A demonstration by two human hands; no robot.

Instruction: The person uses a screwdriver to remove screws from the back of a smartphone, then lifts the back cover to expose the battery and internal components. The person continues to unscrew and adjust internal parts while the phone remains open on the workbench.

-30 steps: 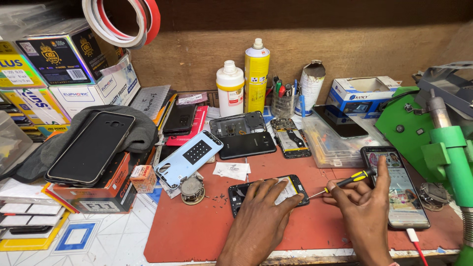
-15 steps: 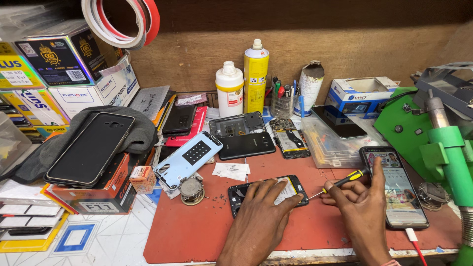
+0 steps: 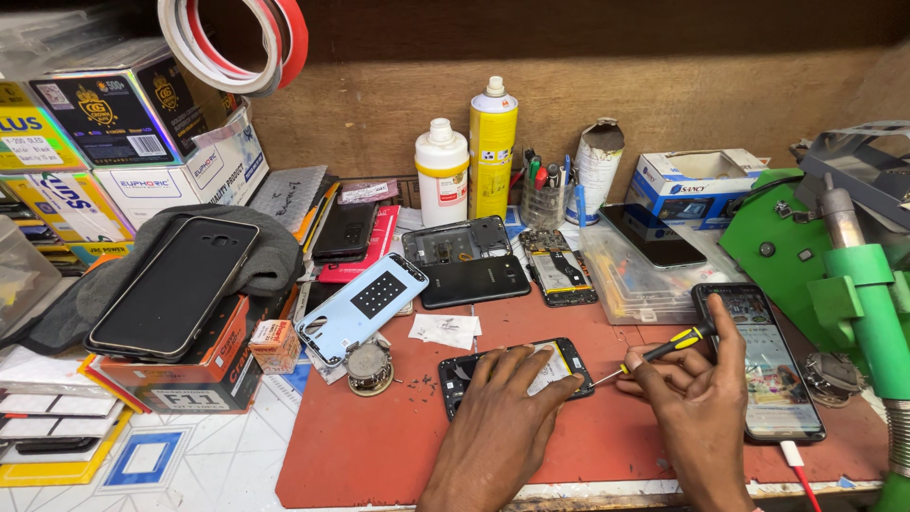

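A black phone (image 3: 566,357) with its back off lies on the red work mat (image 3: 370,446). My left hand (image 3: 500,417) rests flat on it, fingers spread, pressing it down. My right hand (image 3: 699,408) grips a small screwdriver (image 3: 664,348) with a yellow and black handle. The screwdriver's tip touches the phone's right end. A second phone (image 3: 770,365) with a lit screen lies on the mat just right of my right hand, a cable plugged into its near end.
Behind the mat lie a light blue phone back (image 3: 361,306), a black phone (image 3: 474,281), an opened phone frame (image 3: 456,239), a white bottle (image 3: 442,171) and a yellow spray can (image 3: 493,147). Boxes (image 3: 104,114) stack at left. A green machine (image 3: 844,284) stands at right.
My right hand and the screwdriver shifted slightly at the phone's right end. My left hand stays on the phone.
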